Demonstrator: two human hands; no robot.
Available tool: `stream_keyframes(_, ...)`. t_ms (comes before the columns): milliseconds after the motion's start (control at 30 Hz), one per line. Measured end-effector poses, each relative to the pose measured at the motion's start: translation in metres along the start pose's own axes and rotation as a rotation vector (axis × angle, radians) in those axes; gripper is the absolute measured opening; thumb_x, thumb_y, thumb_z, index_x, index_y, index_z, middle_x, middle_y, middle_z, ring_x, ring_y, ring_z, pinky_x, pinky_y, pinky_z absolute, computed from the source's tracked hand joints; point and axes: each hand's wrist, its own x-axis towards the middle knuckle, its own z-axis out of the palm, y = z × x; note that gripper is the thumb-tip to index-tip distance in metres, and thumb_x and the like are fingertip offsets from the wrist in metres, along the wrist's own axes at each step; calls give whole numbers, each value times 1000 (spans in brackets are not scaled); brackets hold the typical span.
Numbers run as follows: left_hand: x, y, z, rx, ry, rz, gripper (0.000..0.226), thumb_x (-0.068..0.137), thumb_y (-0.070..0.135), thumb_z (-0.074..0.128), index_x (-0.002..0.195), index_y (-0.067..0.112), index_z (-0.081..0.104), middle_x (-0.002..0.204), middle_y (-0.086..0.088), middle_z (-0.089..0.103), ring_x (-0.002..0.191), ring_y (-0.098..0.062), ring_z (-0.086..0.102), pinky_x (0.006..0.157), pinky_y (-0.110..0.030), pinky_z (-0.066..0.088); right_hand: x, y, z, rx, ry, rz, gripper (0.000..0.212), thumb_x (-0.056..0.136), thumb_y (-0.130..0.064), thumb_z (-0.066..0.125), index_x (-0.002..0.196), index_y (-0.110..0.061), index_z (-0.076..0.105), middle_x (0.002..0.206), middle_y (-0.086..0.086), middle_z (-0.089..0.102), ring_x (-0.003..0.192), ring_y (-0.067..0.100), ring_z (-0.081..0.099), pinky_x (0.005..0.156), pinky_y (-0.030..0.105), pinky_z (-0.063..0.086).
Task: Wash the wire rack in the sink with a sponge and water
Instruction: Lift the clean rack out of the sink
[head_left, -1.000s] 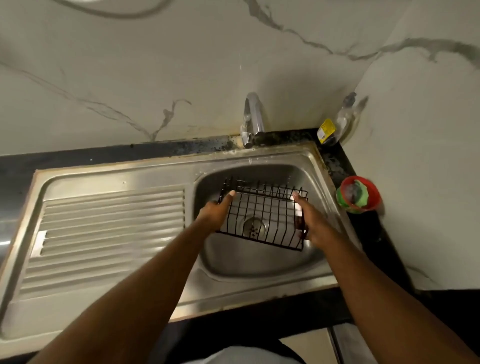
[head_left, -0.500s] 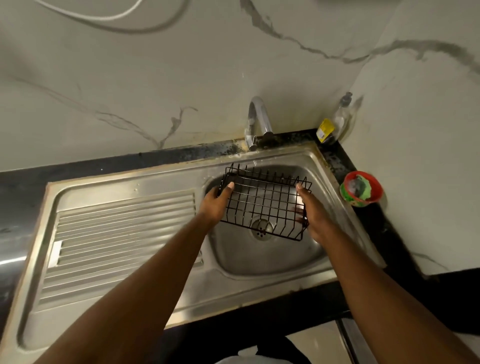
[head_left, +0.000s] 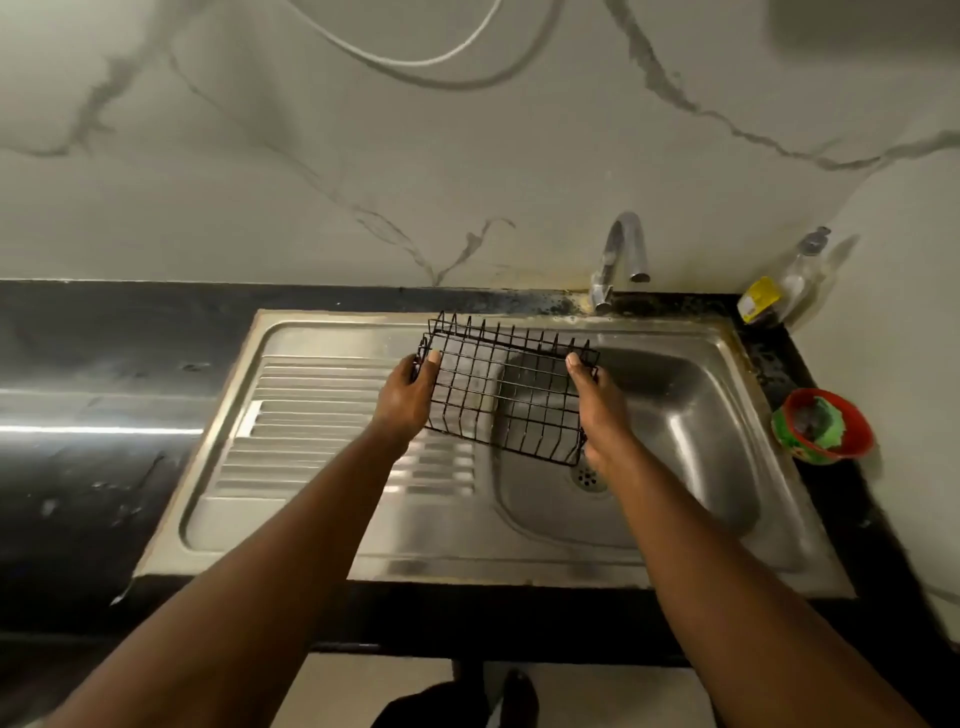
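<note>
One black wire rack is held in the air between two hands over a single-bowl stainless steel sink. It tilts across the line where the ribbed drainboard meets the round-cornered basin. The left hand grips the rack's left end, thumb lying on the top wires. The right hand grips the right end the same way, fingers curled beneath. The rack is a shallow rectangular grid of thin coated wire with a row of upright prongs along its far edge.

One curved chrome tap stands behind the basin, and one perforated drain shows just beside the right wrist. On the glossy black counter to the right sit one clear pump bottle with a yellow label in the corner and one red bowl holding a crumpled green sponge. The sponge lies well apart from the rack.

The steel is dull and streaked, and the counter behind the tap is spotted. The walls are pale marble-patterned slabs with grey veins. One white cable loops across the wall above.
</note>
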Motion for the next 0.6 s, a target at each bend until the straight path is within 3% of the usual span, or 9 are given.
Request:
stream_keyframes(133,-1,-17,-50,-20,80,-50,79,100,68,49,156,13,44,155,-13,52,141,-30,49,111,-42,41,-19,-1,50,3,-73,40,95,89,-72,60,163,-23,24,168,7,28,151,32,33,116,52,33)
stream_keyframes(267,-2,-36,-99,-62,122,-92,84,99,70,50,158,11,41,159,-15,48,146,-33,45,116,-47,37,-35,-10,101,-25,-136,68,99,82,-79,60,160,-24,32,164,7,36,148,34,38,116,55,35)
stream_keyframes(400,5,-59,-140,-105,165,-115,76,101,64,52,154,10,46,156,-14,51,142,-32,47,112,-45,39,-52,-17,147,-110,-163,73,93,92,-69,57,164,-23,19,168,10,26,151,38,32,117,55,33)
stream_keyframes(600,25,-99,-192,-90,95,-168,82,96,67,59,152,8,48,151,-13,55,138,-31,52,108,-42,42,-75,-4,200,-183,-99,114,92,90,-72,57,162,-24,26,166,10,32,148,38,36,115,55,36)
